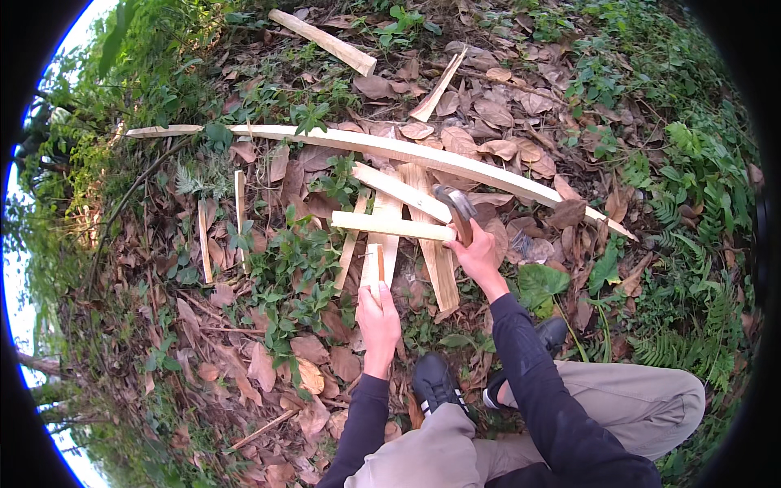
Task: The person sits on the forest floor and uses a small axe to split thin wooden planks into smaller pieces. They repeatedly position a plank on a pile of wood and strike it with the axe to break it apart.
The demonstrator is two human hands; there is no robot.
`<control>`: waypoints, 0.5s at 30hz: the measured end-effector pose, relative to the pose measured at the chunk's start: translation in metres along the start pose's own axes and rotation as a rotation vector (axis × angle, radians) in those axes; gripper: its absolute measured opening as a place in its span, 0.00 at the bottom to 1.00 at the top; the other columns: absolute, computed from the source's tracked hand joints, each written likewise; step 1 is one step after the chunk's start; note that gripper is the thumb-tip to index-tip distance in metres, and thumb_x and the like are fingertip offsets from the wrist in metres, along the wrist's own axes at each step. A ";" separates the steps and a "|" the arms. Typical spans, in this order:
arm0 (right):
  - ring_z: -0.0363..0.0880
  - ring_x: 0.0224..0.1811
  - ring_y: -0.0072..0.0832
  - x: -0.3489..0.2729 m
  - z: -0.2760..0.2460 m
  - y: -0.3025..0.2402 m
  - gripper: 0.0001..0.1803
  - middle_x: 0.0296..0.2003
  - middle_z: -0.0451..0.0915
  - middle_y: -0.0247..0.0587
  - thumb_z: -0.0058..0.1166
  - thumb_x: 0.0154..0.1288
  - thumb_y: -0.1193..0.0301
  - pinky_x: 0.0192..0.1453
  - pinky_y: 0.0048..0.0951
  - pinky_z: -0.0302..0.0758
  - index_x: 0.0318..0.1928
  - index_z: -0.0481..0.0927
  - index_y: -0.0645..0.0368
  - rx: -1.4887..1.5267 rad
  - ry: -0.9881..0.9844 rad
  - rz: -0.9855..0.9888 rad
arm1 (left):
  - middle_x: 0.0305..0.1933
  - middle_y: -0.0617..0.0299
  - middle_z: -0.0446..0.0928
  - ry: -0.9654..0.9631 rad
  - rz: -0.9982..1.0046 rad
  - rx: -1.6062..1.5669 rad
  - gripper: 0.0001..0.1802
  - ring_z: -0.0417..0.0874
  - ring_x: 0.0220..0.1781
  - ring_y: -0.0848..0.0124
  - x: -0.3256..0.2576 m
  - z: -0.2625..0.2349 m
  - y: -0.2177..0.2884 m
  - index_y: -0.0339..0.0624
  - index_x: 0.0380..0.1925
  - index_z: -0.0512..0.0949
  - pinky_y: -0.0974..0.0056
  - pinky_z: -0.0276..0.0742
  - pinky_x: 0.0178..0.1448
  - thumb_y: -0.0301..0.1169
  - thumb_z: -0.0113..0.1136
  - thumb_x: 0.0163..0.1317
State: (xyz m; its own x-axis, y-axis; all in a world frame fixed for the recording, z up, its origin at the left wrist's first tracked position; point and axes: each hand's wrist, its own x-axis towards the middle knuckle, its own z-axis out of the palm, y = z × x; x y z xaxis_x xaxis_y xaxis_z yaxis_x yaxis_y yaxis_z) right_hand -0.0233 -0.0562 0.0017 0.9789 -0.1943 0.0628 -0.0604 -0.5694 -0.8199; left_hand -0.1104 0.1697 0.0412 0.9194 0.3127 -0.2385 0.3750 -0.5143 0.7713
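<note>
My right hand (478,256) grips the wooden handle of a chopping knife (457,210); its dark metal blade points up and left over a pile of pale split wood. My left hand (378,315) holds a narrow wood strip (375,267) upright, just below a flat horizontal slat (389,225). The right end of that slat reaches the knife handle and my right fingers. Under it lie several more split boards (439,268), crossing one another on the leaf litter.
A long curved split pole (382,148) runs across the ground behind the pile. Two loose wood pieces (325,41) (439,85) lie farther back, thin sticks (203,240) to the left. My black shoes (435,382) rest on dry leaves; ferns and weeds surround the spot.
</note>
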 end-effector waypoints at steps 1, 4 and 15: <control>0.86 0.45 0.54 -0.001 0.001 0.014 0.22 0.40 0.86 0.57 0.73 0.57 0.73 0.50 0.46 0.80 0.51 0.80 0.66 -0.028 -0.025 0.001 | 0.40 0.36 0.77 -0.011 0.008 -0.027 0.20 0.79 0.45 0.41 0.000 0.007 0.004 0.30 0.43 0.71 0.45 0.72 0.50 0.41 0.49 0.79; 0.83 0.47 0.57 0.009 0.015 0.002 0.28 0.42 0.83 0.60 0.74 0.55 0.72 0.52 0.50 0.79 0.54 0.77 0.66 -0.094 -0.134 -0.034 | 0.37 0.38 0.78 -0.003 0.042 -0.048 0.19 0.80 0.42 0.41 0.009 0.008 0.021 0.31 0.43 0.71 0.45 0.72 0.47 0.41 0.50 0.79; 0.77 0.61 0.50 0.009 -0.008 -0.004 0.38 0.54 0.80 0.55 0.75 0.52 0.73 0.64 0.43 0.75 0.66 0.75 0.63 -0.117 -0.057 0.057 | 0.42 0.33 0.80 -0.144 0.243 0.126 0.22 0.81 0.45 0.35 0.049 0.050 0.037 0.34 0.47 0.69 0.39 0.75 0.49 0.46 0.49 0.79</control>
State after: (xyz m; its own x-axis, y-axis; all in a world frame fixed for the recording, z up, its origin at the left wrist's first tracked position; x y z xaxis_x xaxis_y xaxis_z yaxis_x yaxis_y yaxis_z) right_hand -0.0162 -0.0620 0.0103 0.9825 -0.1853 -0.0168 -0.1351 -0.6486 -0.7490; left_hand -0.0456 0.1264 0.0284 0.9879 0.0567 -0.1446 0.1459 -0.6578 0.7389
